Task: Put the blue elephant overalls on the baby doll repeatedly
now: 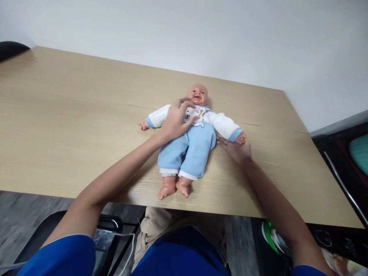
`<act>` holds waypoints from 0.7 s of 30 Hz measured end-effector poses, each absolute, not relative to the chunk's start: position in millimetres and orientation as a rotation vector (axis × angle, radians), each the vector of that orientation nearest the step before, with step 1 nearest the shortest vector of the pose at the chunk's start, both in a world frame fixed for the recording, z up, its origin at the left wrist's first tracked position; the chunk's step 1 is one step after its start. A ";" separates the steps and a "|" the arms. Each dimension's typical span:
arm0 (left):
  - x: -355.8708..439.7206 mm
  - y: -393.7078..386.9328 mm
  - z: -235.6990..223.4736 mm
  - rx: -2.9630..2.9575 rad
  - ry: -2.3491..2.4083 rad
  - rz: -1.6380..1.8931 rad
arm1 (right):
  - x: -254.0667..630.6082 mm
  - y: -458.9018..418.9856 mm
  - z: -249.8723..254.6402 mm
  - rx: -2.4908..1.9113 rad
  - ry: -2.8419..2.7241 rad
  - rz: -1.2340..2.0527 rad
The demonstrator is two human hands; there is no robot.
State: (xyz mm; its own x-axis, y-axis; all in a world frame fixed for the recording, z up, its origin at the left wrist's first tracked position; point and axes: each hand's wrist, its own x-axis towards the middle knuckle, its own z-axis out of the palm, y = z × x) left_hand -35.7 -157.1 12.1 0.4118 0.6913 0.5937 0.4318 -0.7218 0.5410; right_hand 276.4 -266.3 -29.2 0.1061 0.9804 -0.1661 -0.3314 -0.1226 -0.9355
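A baby doll [199, 145] lies on its back on the wooden table [86, 126], its head toward the wall and its feet near the front edge. It wears a white top with an animal face and light blue trousers. Across the upper chest lies my left hand [177, 119], fingers curved and thumb apart, touching the cloth. My right hand [237, 148] is at the doll's hip with fingers stretched out toward it. The doll's forearm and small hand [240, 138] lie over my right hand, hiding part of it.
A white wall [184, 34] stands behind the table. A black chair [115, 222] with a cable is below at left. Right of the table are dark furniture and a teal item [359, 155]. A green and white object [271, 237] shows beneath the front edge.
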 end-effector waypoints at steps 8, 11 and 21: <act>-105.4 -186.4 -35.9 2.009 1.166 1.106 | 294.6 -262.8 -13.3 -1.148 -0.593 1.412; -107.5 -185.6 -45.1 2.012 1.105 0.984 | 290.6 -263.1 -13.8 -1.155 -0.619 1.402; -98.8 -169.3 -38.6 1.623 0.803 1.040 | 292.4 -260.2 -23.3 -1.156 -0.681 1.374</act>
State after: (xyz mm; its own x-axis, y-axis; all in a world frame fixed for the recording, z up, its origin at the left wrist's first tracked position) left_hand -98.8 -169.3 -38.6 0.4081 0.8796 0.2444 0.0138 -0.2736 0.9617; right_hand 292.4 -260.2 -23.3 0.1434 0.9589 -0.2449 -0.3856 -0.1738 -0.9061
